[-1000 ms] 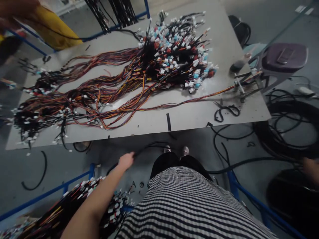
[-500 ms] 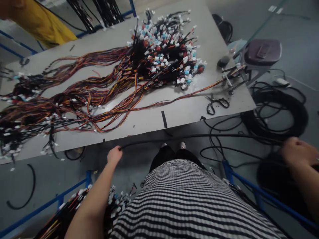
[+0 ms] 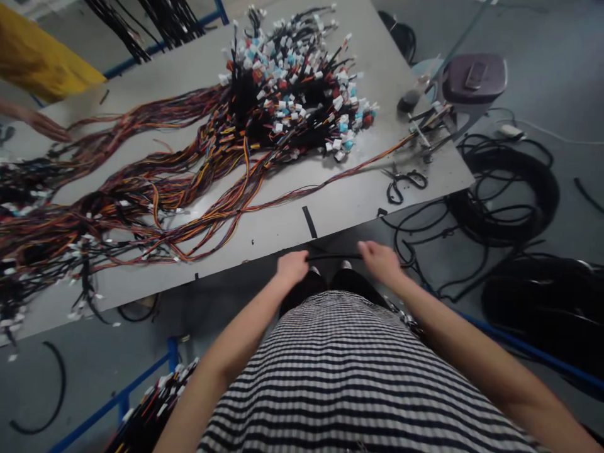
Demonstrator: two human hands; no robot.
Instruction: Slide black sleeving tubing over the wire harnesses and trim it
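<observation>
My left hand (image 3: 293,267) is closed round a thin black tube (image 3: 334,256), just off the table's front edge. A short way to the right, my right hand (image 3: 379,259) pinches the same tube. The piece between the hands runs almost level above my shoes. On the table beyond lie long bundles of orange, red and black wires (image 3: 184,179). Their white, blue and red connectors (image 3: 302,94) are heaped toward the back middle. One thin wire strand reaches right to a metal fixture (image 3: 427,135).
Black-handled scissors (image 3: 406,181) lie near the right corner of the table (image 3: 268,229). Coiled black tubing (image 3: 542,195) covers the floor at right. Blue rails (image 3: 141,377) stand on both sides of me. A co-worker's hand (image 3: 40,123) and yellow clothing (image 3: 42,53) show at far left.
My right hand has come in from the far right, close to my left hand, which has moved right and up. The tube span between them is much shorter. The co-worker's hand now reaches the wires.
</observation>
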